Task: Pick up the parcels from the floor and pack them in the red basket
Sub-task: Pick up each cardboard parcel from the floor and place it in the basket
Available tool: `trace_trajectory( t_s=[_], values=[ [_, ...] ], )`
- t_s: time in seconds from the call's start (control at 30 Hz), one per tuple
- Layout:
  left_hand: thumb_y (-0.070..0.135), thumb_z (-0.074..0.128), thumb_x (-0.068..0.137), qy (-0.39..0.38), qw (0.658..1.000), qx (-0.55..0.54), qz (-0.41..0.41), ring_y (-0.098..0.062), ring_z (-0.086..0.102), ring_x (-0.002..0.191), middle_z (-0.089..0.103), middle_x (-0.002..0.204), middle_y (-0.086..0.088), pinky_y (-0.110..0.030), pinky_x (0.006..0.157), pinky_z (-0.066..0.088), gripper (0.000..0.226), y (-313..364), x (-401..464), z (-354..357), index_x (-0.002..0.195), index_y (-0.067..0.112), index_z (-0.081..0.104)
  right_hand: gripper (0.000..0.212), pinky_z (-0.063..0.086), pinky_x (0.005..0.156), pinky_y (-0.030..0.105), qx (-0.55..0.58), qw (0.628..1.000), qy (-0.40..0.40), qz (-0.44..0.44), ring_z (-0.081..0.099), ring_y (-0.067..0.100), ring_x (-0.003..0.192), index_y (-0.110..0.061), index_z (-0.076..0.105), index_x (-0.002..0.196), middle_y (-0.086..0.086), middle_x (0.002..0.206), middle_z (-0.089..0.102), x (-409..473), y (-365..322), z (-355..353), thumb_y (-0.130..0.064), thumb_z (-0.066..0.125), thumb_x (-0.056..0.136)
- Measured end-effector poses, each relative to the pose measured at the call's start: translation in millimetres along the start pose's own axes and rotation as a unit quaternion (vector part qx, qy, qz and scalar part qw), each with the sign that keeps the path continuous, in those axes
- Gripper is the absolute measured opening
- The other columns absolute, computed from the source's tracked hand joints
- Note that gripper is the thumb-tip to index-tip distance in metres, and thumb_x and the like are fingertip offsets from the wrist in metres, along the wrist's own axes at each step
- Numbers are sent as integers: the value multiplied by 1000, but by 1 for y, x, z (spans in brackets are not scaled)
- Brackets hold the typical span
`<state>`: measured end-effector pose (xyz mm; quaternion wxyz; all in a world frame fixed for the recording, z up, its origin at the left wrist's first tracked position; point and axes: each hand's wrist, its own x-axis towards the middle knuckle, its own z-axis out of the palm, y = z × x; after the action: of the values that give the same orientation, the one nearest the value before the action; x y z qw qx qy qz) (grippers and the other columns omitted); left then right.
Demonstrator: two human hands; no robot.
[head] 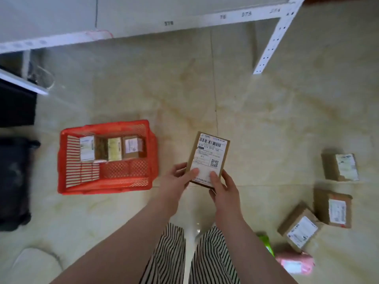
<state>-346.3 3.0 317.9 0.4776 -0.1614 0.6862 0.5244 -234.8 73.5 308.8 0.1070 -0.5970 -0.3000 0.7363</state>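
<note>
A small cardboard parcel [208, 158] is held label-up above the floor, its near end pinched by the left hand [178, 179] and right hand [222, 186], thumbs pressed on the label. It is judged light and stiff, best gripped by its edges. The red basket [106, 188], with parcels along its far wall, lies at nine o'clock.

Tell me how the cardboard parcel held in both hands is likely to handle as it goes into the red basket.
The parcel looks like a stiff cardboard box, so it should keep its shape. The left hand and right hand pinch only its near end, suggesting it is light. Its flat faces should sit stably in the red basket, not roll.
</note>
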Motion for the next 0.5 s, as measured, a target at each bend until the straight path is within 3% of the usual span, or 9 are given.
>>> trace_trajectory(
  t_s=[0.07,0.13,0.2,0.3,0.4,0.5],
  values=[
    [9,77,76,20,999,-26,-10,-21,72,93,73,106,-11,-25,74,55,44,-4,-4,-44,117,6,60,42,57,75,26,-13,1000,-22,10,73,16,93,-23,58,126,6,104,75,-13,22,31,-22,70,86],
    [6,73,79,34,998,-56,-19,-18,72,90,72,107,-12,-20,68,56,38,-6,-4,-79,115,6,59,43,56,86,34,-34,999,-33,14,71,20,99,-22,60,125,5,103,75,-20,42,58,-23,72,85],
    [5,71,80,45,995,-80,-23,-15,71,86,72,108,-12,-19,65,55,36,-9,-2,-118,114,6,59,43,54,83,33,-71,997,-36,13,70,20,100,-23,60,126,3,103,75,-25,66,90,-25,72,84],
    [3,71,80,60,991,-116,-25,-17,68,86,70,107,-13,-25,73,54,36,-12,0,-182,114,5,57,43,56,83,36,-104,994,-42,12,71,21,97,-22,61,125,5,102,75,-40,101,139,-26,73,84],
    [4,76,77,72,989,-132,-14,-19,69,88,72,105,-11,-27,77,54,38,-8,2,-257,111,7,59,34,54,71,20,-96,993,-61,19,71,10,87,-22,59,121,2,98,74,-60,139,199,-19,68,88],
    [14,84,66,92,989,-115,-9,-25,71,96,73,106,-10,-39,88,56,49,2,1,-338,109,11,61,36,53,84,26,-102,991,-83,29,69,14,96,-21,60,124,2,107,74,-86,176,263,-19,67,89]
  ],
)
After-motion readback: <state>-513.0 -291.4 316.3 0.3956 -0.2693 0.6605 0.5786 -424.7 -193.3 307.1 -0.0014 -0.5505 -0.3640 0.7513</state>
